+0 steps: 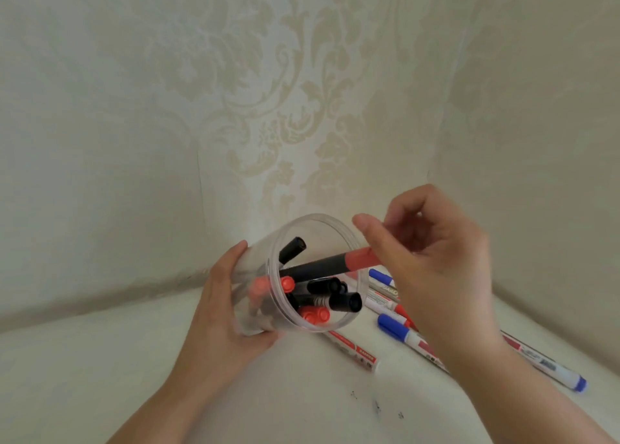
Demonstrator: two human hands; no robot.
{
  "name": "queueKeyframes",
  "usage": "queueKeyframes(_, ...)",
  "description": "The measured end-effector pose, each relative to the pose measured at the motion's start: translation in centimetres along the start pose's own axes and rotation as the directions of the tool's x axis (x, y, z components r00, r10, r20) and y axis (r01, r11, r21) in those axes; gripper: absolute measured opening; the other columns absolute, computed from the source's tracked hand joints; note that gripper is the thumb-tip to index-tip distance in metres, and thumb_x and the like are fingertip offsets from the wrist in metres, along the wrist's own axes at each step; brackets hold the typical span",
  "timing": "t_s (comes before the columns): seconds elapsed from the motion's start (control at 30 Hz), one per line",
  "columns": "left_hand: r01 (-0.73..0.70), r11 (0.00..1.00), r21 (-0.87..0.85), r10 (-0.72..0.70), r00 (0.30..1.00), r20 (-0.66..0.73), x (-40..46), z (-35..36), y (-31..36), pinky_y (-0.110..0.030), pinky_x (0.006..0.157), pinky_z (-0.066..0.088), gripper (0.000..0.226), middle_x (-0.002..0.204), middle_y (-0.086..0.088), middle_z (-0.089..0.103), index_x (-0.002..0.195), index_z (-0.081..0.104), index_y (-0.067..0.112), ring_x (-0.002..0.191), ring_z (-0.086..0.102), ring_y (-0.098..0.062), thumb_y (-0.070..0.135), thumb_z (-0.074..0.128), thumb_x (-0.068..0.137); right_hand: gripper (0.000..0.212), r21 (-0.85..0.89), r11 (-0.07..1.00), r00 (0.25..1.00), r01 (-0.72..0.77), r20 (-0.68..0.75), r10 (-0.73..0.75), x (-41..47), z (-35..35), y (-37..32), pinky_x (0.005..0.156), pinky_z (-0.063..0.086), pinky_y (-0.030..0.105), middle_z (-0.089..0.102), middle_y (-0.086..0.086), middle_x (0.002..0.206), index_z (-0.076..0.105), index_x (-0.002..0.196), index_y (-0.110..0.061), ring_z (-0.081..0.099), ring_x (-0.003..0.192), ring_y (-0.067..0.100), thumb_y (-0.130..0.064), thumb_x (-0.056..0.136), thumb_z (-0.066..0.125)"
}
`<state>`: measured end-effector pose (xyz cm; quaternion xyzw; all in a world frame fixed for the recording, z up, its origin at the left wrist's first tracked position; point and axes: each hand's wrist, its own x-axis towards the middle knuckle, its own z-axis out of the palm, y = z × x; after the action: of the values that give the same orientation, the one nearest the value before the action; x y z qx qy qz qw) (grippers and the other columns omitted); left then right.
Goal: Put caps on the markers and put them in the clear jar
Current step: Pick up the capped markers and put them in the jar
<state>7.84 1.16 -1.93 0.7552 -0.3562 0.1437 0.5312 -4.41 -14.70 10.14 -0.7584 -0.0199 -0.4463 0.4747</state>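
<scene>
A cream fabric backdrop with a pale damask pattern (pixel 235 91) fills the far part of the scene and folds down onto the pale cloth-covered table (pixel 100 359) in the near part.

The left hand (pixel 223 312) is on the left of the middle. Its fingers and thumb are curled round the clear plastic round jar (pixel 255 269), and it holds the jar tilted above the table, with the open mouth turned to the right and toward the camera. Inside the jar lie several capped markers, with black caps and red caps visible at the mouth.

The right hand (pixel 432 259) is on the right, a little above the jar mouth. Its thumb and fingers pinch the red-capped end of a black marker with a red cap (pixel 328 264). This marker lies almost level; its black end is already inside the mouth of the jar, and its red cap sticks out to the right.

On the table to the right of the jar, partly hidden under the right hand, lie more white markers, close together. One white marker with a blue cap (pixel 401 331) lies near the wrist. Another white marker with a blue end (pixel 553 371) lies at the far right. One white marker with a red label (pixel 354 349) lies just under the jar.
</scene>
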Motion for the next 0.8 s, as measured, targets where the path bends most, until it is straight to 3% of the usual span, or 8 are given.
queueKeyframes(0.1, -0.038, 0.998, 0.056, 0.037, 0.999, 0.027, -0.2, -0.1, -0.1, 0.003, 0.087, 0.028, 0.105, 0.133, 0.016, 0.039, 0.134, 0.022, 0.044, 0.116, 0.041, 0.008, 0.033, 0.082, 0.047, 0.018, -0.360, 0.900, 0.965, 0.245, 0.179, -0.191, -0.9, 1.0, 1.6, 0.047, 0.040, 0.013, 0.051, -0.008, 0.062, 0.051, 0.071, -0.019, 0.059, 0.057, -0.001, -0.018, 0.081, 0.066)
queueKeyframes(0.17, -0.113, 0.986, 0.120, 0.108, 0.993, 0.049, -0.2, 0.1, -0.2, -0.004, 0.095, 0.030, 0.108, 0.137, 0.020, 0.032, 0.135, 0.020, 0.045, 0.121, 0.037, 0.008, 0.024, 0.085, 0.051, 0.012, -0.461, 0.829, 0.926, 0.317, 0.340, -0.165, -1.7, 1.7, 2.7, 0.053, 0.046, 0.024, 0.056, -0.007, 0.073, 0.056, 0.077, -0.019, 0.056, 0.062, 0.010, -0.030, 0.082, 0.056)
queueKeyframes(0.23, -0.204, 0.957, 0.205, 0.208, 0.978, -0.001, -0.1, 0.0, -0.1, -0.032, 0.107, 0.033, 0.103, 0.140, 0.028, 0.024, 0.138, 0.020, 0.038, 0.127, 0.034, -0.002, 0.025, 0.081, 0.056, 0.022, -0.460, 0.825, 0.894, 0.328, 0.432, -0.115, -2.1, 1.6, 2.9, 0.059, 0.049, 0.038, 0.062, -0.002, 0.085, 0.061, 0.085, -0.016, 0.058, 0.070, 0.018, -0.030, 0.086, 0.044)
queueKeyframes(0.33, -0.266, 0.912, 0.313, 0.319, 0.939, -0.131, 0.2, -0.4, 0.3, -0.063, 0.100, 0.031, 0.091, 0.143, 0.029, 0.016, 0.139, 0.021, 0.026, 0.129, 0.032, -0.026, 0.033, 0.070, 0.062, 0.025, -0.418, 0.842, 0.898, 0.340, 0.412, -0.157, -1.9, 0.7, 1.8, 0.075, 0.046, 0.025, 0.065, -0.003, 0.099, 0.062, 0.100, -0.015, 0.058, 0.087, 0.013, -0.025, 0.088, 0.042)
queueKeyframes(0.4, -0.274, 0.906, 0.323, 0.337, 0.928, -0.159, 0.2, -0.5, 0.5, -0.062, 0.103, 0.027, 0.086, 0.145, 0.028, 0.014, 0.137, 0.021, 0.021, 0.131, 0.030, -0.027, 0.037, 0.066, 0.065, 0.028, -0.355, 0.884, 0.865, 0.306, 0.491, -0.102, -2.0, 0.8, 1.3, 0.082, 0.042, 0.020, 0.058, -0.007, 0.111, 0.053, 0.113, -0.019, 0.052, 0.098, 0.007, -0.031, 0.090, 0.044)
queueKeyframes(0.5, -0.294, 0.904, 0.310, 0.348, 0.927, -0.137, -0.1, -0.2, 0.5, -0.046, 0.114, 0.016, 0.081, 0.144, 0.032, 0.014, 0.136, 0.022, 0.025, 0.132, 0.030, -0.025, 0.042, 0.062, 0.067, 0.022, -0.341, 0.884, 0.772, 0.320, 0.635, -0.034, -2.6, 2.1, 1.6, 0.089, 0.041, 0.030, 0.054, -0.008, 0.108, 0.049, 0.114, -0.021, 0.049, 0.099, 0.010, -0.031, 0.093, 0.048)
queueKeyframes(0.67, -0.123, 0.985, 0.122, 0.140, 0.980, -0.140, -0.3, -0.1, 0.2, -0.039, 0.096, 0.042, 0.094, 0.135, 0.027, 0.031, 0.130, 0.018, 0.054, 0.119, 0.047, -0.019, 0.044, 0.072, 0.054, 0.019, -0.254, 0.846, 0.649, 0.469, 0.749, -0.135, -2.4, 2.2, 1.6, 0.080, 0.034, 0.022, 0.050, -0.018, 0.081, 0.064, 0.084, -0.020, 0.038, 0.075, -0.001, -0.025, 0.090, 0.048)
queueKeyframes(0.8, -0.043, 0.998, 0.042, 0.046, 0.996, -0.081, -0.2, 0.2, 0.1, -0.019, 0.089, 0.044, 0.106, 0.131, 0.018, 0.041, 0.133, 0.027, 0.041, 0.112, 0.050, -0.002, 0.038, 0.087, 0.045, 0.006, -0.315, 0.868, 0.769, 0.384, 0.629, -0.111, -1.7, 1.2, 1.7, 0.068, 0.044, 0.027, 0.060, -0.004, 0.089, 0.059, 0.090, -0.016, 0.050, 0.076, 0.008, -0.020, 0.086, 0.057)
